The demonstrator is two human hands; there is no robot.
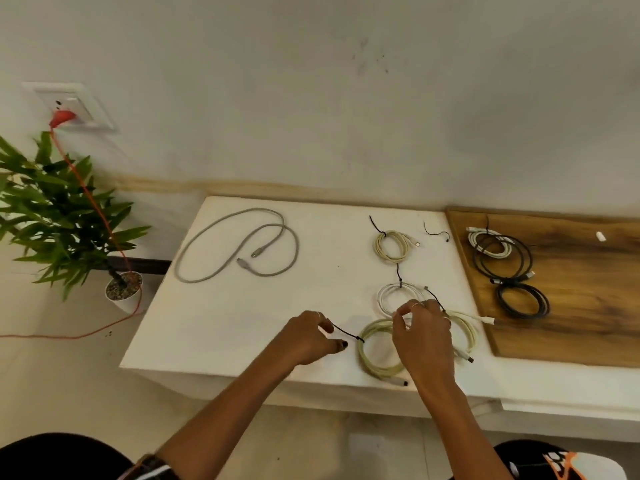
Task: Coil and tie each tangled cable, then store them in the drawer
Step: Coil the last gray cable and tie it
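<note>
My left hand pinches one end of a black tie on the cream coiled cable, lower centre. My right hand pinches the other end.

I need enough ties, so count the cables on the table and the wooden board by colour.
Grey cable, loose: 1
Cream or white coils: 5
Black coils: 2
Total: 8

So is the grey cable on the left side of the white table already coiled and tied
No, the grey cable lies in loose open loops on the white table with no tie around it, untouched by either hand.
</note>
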